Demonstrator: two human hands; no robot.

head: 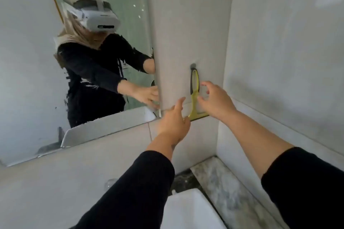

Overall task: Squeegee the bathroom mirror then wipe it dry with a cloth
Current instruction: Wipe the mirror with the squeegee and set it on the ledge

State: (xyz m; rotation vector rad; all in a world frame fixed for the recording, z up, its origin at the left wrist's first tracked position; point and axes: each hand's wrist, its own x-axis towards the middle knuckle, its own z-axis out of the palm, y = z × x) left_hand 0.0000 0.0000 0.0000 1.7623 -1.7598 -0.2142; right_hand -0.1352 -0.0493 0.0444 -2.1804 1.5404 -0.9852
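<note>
A yellow-green squeegee [194,87] with a black-edged loop handle hangs from a dark hook [193,65] on the tiled wall, just right of the mirror [37,61]. My right hand [216,101] is beside the handle, fingers spread and curled, not closed on it. My left hand [174,120] reaches up from below with its fingertips at the left end of the squeegee's blade. The mirror fills the left half of the view and reflects a person in black sleeves. No cloth is in view.
A white sink basin [189,210] lies below, with a marbled grey counter [221,182] running to the right-hand tiled wall [288,61]. A tiled ledge [83,163] runs under the mirror. The corner where the walls meet is tight around the squeegee.
</note>
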